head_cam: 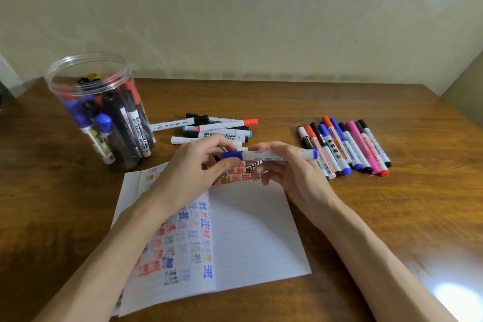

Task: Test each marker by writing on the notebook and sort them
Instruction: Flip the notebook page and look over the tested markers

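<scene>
- Fingers (pixel 209 142) of the left hand (pixel 193 167) are seen in the head view curled and pinched on the blue cap (pixel 231 155) of a blue marker (pixel 269 155).
- The white barrel is pinched by the fingers (pixel 279 149) of the right hand (pixel 295 170), so the marker is held level between both hands, above the top edge of the notebook (pixel 256 230).
- This two-handed hold is judged to suit pulling the cap off or pressing it on; which of the two is under way cannot be told.
- The notebook is laid open on the counter (pixel 392 204) directly below the hands, so that a test stroke can be made with little reach. Coloured test marks are seen along the top of the right page, and the rest of that page is kept free.
- A clear jar (pixel 60 86) of markers is stood at the far left, probably as the untested supply.
- A loose pile (pixel 217 128) is left just behind the hands, and a tidy row (pixel 345 146) is set to the right; these are taken to be the two sorted groups, kept well apart to avoid mixing.
</scene>
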Available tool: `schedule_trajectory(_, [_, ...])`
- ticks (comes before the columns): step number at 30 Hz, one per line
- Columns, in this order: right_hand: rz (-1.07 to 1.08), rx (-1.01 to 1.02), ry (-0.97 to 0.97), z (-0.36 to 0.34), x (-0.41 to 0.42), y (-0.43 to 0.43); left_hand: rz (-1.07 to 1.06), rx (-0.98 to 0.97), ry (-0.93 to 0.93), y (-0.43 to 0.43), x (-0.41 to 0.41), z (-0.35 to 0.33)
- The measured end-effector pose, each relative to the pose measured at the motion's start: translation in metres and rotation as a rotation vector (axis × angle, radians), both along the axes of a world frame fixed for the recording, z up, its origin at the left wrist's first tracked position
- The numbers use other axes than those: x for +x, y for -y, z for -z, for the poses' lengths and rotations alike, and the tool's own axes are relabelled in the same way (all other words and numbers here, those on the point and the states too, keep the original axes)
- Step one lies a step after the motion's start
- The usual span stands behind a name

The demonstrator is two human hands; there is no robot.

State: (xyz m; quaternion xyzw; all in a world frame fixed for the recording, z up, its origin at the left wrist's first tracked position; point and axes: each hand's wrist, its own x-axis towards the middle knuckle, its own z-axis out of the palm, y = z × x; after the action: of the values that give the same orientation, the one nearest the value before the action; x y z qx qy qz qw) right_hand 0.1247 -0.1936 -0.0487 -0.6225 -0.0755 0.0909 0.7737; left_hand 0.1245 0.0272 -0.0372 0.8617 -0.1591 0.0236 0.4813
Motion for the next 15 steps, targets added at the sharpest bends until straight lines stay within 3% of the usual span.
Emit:
schedule_trajectory(7, [0.054, -0.13, 0.062, -0.007, 0.003, 0.02, 0.001, 0.02, 0.03, 0.0, 0.0, 0.0])
schedule_trajectory(12, [0.028, -0.469, 0.263, -0.005, 0.006, 0.026, -0.045, 0.067, 0.076, -0.004, 0.002, -0.001])
schedule_trajectory(15, [0.044, -0.509, 0.316, -0.003, 0.006, 0.025, -0.055, 0.048, 0.077, -0.003, 0.001, -0.001])
